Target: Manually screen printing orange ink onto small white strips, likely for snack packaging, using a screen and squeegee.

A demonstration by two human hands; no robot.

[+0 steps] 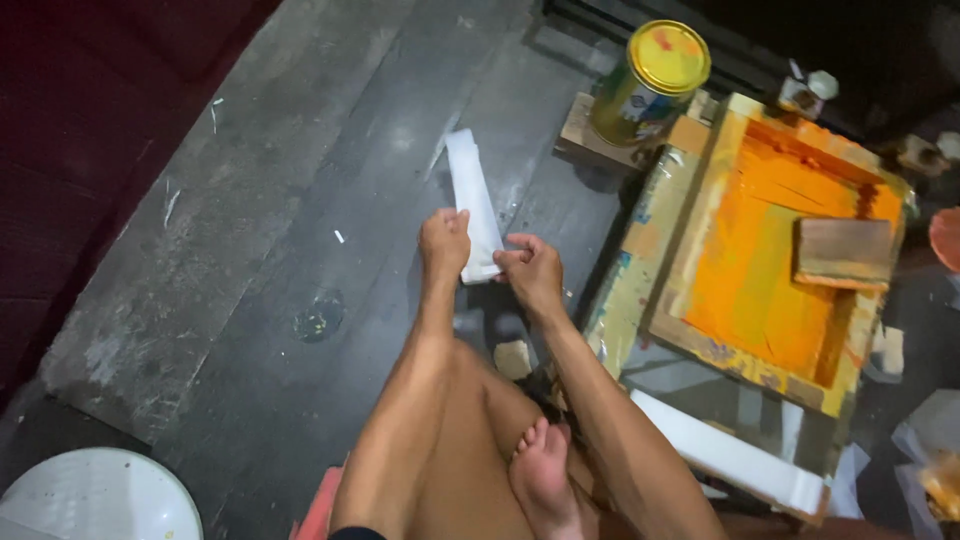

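1. The left hand (445, 243) is closed in a pinch on the near end of a long white strip (474, 200).
2. The right hand (530, 272), at 3 o'clock of the left and just beside it, has its fingers curled tight on the same end.
3. The white strip runs away from the hands toward 12 o'clock over the dark plank floor (300, 200).
4. At 3 o'clock of the hands lies a wooden printing frame (690, 250) smeared with orange ink (a wooden squeegee (845, 253) rests in it).
5. A yellow-lidded tin (650, 80) stands at 1 o'clock.
6. A bare foot (545, 470) shows at 6 o'clock.
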